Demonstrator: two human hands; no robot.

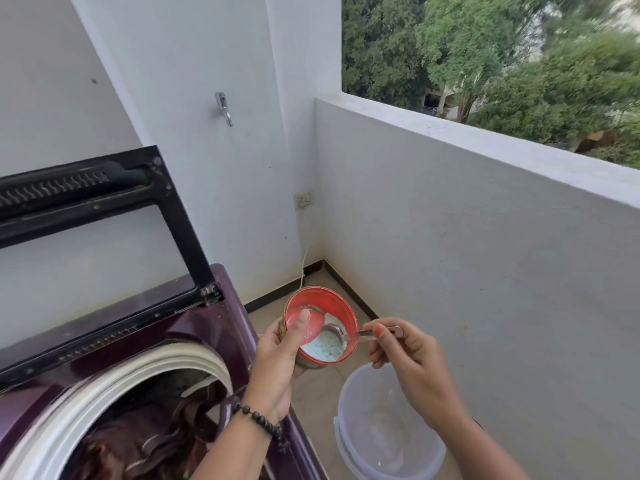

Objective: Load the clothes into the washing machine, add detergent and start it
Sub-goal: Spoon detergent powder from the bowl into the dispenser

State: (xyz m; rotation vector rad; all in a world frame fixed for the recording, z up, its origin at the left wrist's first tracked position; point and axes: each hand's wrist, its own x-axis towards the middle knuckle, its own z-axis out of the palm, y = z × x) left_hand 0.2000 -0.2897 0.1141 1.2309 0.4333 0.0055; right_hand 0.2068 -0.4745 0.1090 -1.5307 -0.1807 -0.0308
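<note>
Left hand (pixel 277 362) grips the red detergent tin (pixel 320 327); right hand (pixel 408 358) pinches a spoon (pixel 341 334) dipped in its powder. Clothes (pixel 149 441) already loaded in washing machine (pixel 194 327), near left, lid up. Detergent and start outstanding.

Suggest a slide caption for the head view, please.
Left hand holds detergent tin; right hand dips spoon beside loaded washing machine.

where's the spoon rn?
Head view, lower centre: the spoon has its bowl inside the red detergent tub, over the powder. The right hand pinches its handle; the left hand holds the tub beside the open washing machine.
</note>
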